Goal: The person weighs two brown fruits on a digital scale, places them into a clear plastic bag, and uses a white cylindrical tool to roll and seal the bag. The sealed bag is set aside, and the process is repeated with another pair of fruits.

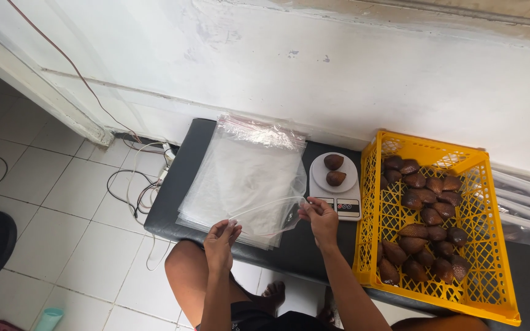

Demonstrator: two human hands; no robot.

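on the black bench (173, 202) | left hand (221, 240) and right hand (319, 216) each pinched an edge of a clear bag (265, 214), held over the bag stack (246, 165) | scale (337, 184) beside, two brown fruits (334, 170) on it | yellow crate (492, 245) of fruit right

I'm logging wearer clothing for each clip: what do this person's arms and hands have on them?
Nothing shows on them. The left hand and right hand are bare, with no gloves, rings or watch visible, and both forearms are uncovered to the frame's lower edge, with no sleeves in view. Dark shorts show below.
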